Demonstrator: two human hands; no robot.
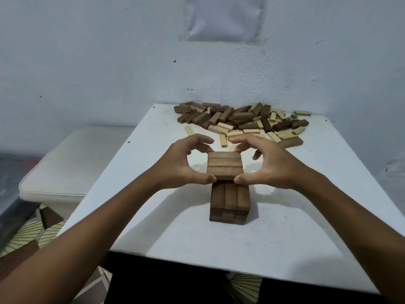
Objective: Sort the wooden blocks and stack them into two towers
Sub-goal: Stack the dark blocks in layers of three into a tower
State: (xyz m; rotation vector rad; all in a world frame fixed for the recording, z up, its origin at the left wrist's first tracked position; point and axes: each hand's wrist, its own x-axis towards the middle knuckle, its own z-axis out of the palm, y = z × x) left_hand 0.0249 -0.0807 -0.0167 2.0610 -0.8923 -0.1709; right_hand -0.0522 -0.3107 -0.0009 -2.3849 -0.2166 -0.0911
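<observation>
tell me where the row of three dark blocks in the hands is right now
In the head view, the row of three dark blocks sits at table centre, pinched between the left hand and right hand, just above the dark tower.

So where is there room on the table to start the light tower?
Bare table lies right of the dark tower, and also left of it, out to both edges. The far end by the wall is crowded with the loose block pile.
</observation>
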